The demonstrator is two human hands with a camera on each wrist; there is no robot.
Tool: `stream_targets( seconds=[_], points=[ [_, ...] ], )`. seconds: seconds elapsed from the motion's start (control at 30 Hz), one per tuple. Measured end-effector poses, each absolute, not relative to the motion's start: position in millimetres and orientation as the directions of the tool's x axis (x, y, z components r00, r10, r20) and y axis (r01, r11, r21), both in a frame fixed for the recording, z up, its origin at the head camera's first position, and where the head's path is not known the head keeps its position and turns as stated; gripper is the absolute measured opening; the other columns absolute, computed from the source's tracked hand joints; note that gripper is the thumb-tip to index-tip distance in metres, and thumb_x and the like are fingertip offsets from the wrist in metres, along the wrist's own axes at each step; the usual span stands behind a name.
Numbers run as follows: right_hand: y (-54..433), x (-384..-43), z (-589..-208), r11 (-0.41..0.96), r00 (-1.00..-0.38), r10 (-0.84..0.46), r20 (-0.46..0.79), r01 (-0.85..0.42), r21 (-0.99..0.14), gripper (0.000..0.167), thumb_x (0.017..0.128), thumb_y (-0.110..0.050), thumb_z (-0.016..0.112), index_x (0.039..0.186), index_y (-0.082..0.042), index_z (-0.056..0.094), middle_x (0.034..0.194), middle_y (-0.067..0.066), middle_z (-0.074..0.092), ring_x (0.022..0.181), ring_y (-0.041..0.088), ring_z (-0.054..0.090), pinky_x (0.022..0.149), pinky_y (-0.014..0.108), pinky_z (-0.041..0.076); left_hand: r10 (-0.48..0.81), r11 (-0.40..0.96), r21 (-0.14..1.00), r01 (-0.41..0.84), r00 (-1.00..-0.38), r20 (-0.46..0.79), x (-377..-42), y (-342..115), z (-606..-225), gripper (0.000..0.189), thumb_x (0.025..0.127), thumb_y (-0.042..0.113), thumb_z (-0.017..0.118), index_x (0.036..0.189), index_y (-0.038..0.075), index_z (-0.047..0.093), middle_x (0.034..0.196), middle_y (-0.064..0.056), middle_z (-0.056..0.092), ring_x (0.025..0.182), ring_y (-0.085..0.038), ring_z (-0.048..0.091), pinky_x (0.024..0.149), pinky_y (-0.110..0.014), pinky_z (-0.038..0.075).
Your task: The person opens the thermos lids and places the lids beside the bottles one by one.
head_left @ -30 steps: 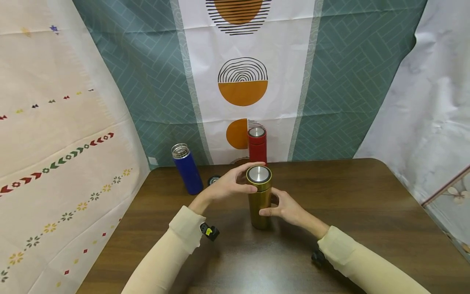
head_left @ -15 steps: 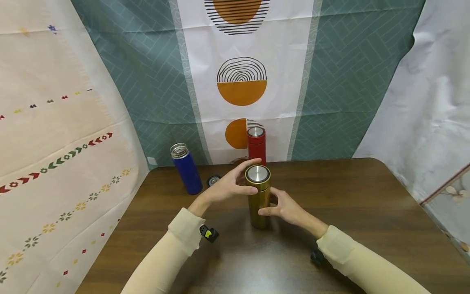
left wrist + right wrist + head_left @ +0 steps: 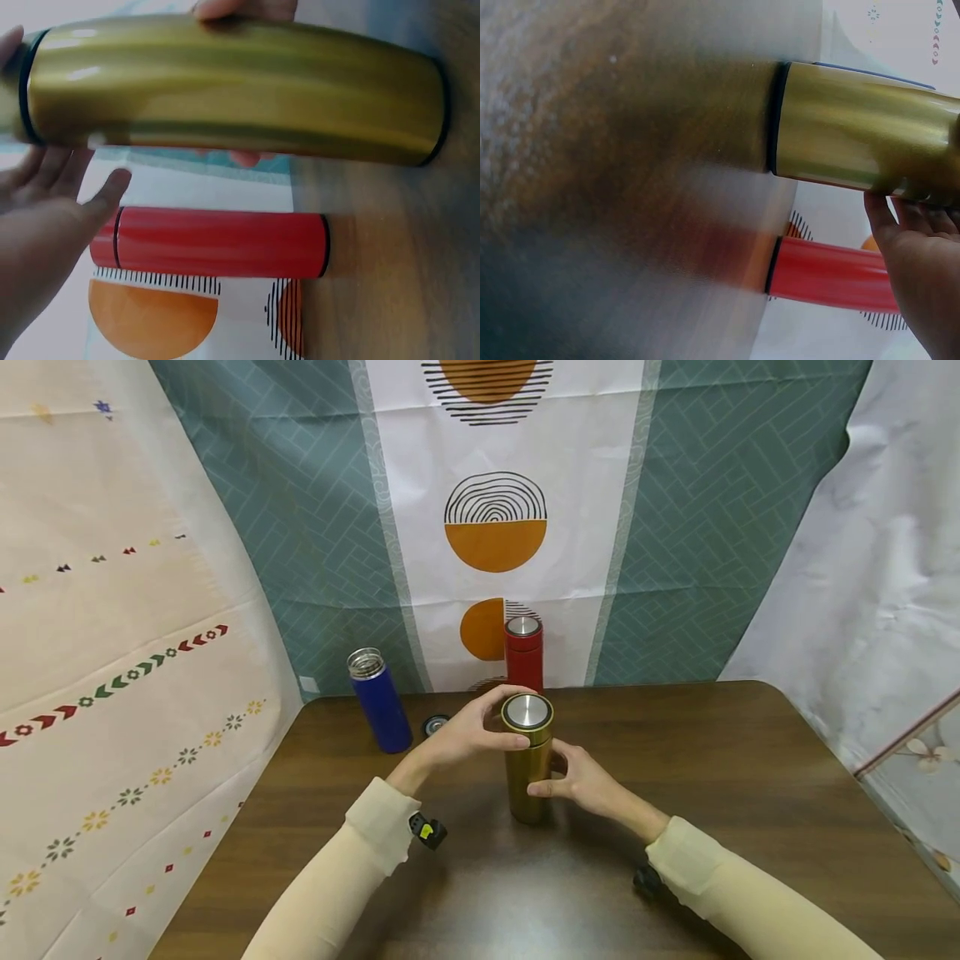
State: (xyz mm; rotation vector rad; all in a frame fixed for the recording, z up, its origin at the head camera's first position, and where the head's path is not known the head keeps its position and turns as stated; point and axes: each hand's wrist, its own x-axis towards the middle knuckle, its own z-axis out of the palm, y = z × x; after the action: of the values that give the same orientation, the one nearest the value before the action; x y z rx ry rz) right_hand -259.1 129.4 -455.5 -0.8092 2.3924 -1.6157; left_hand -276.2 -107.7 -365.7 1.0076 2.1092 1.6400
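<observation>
The head view is looking forward and down over the table (image 3: 750, 793); both wrist views are facing the gold flask (image 3: 247, 90) from close by, lying sideways, and are sharing the red flask (image 3: 225, 244) beyond.

The gold flask (image 3: 522, 768) has a smooth metallic sheen, its lid (image 3: 527, 712) a shiny metal top. The red flask (image 3: 524, 667) looks glossy, the blue flask (image 3: 382, 710) duller, the desk (image 3: 720, 760) polished wood, the backdrop (image 3: 720, 527) creased cloth.
</observation>
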Motion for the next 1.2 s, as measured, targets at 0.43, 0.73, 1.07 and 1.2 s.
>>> stream_targets(
  seconds=[0.43,0.73,1.07,1.2],
  points=[
    [130,-259,-455,0.271,-0.840,-0.514,0.176,-0.353,-0.895,0.061,0.089,-0.023,0.085,0.139,-0.002,0.058,0.133,0.012,0.067,0.131,0.035,0.058,0.114,0.061,0.040,0.710,0.105,0.931,0.351,-0.681,0.176,-276,-109,-366,0.094,0.086,0.055,0.081,0.160,0.021,0.035,0.152,-0.008,0.048,0.137,-0.028,0.052,0.111,-0.047,0.047],
    [131,-257,-453,0.271,-0.839,-0.516,0.173,-0.352,-0.896,0.064,0.089,-0.027,0.085,0.141,-0.001,0.057,0.135,0.012,0.067,0.133,0.036,0.057,0.113,0.063,0.040,0.712,0.125,0.909,0.397,-0.674,0.197,-278,-111,-365,0.072,0.094,0.036,0.077,0.155,0.017,0.045,0.150,-0.004,0.052,0.139,-0.023,0.047,0.116,-0.053,0.039],
    [130,-258,-456,0.265,-0.837,-0.515,0.184,-0.360,-0.895,0.059,0.089,-0.024,0.085,0.137,-0.002,0.059,0.130,0.009,0.069,0.130,0.033,0.059,0.113,0.059,0.042,0.653,0.135,0.909,0.395,-0.725,0.219,-272,-106,-368,0.072,0.090,0.031,0.082,0.150,0.019,0.045,0.146,-0.003,0.052,0.139,-0.023,0.047,0.117,-0.057,0.036],
    [130,-259,-456,0.265,-0.839,-0.514,0.180,-0.355,-0.896,0.060,0.089,-0.024,0.085,0.138,-0.001,0.059,0.132,0.010,0.068,0.131,0.033,0.058,0.114,0.060,0.040,0.688,0.167,0.894,0.416,-0.698,0.197,-275,-110,-365,0.081,0.088,0.042,0.082,0.156,0.023,0.042,0.151,0.001,0.050,0.144,-0.022,0.042,0.119,-0.060,0.030]
  ],
)
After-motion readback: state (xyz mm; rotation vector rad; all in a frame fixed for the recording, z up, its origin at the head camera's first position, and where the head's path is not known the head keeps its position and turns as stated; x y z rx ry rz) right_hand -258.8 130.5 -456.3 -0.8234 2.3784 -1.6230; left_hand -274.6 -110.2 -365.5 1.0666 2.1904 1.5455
